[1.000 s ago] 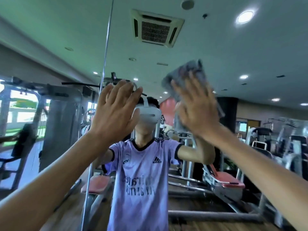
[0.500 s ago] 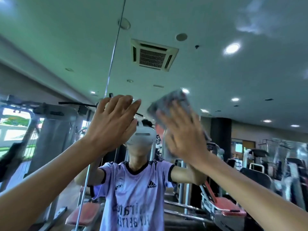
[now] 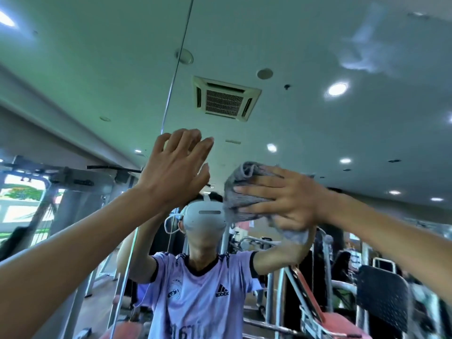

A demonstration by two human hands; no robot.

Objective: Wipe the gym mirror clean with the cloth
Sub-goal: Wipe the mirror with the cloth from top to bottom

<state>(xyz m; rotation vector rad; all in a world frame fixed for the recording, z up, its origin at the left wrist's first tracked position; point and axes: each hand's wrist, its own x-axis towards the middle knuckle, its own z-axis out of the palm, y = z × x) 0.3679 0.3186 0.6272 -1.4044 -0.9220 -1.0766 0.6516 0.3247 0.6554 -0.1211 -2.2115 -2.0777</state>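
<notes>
Grey cloth (image 3: 247, 189): pressed on mirror (image 3: 305, 45) beneath our right hand (image 3: 291, 201), fingers straight; our left hand (image 3: 171, 174) raised alongside, fingers straight, empty.

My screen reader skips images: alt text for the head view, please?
A right hand presses a grey cloth flat against a gym mirror, the left hand raised open beside it. A whitish smear shows at upper right.

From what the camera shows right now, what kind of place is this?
Most likely a gym: a cable machine and a red padded bench show in the wall mirror, where the right hand presses a cloth.
</notes>
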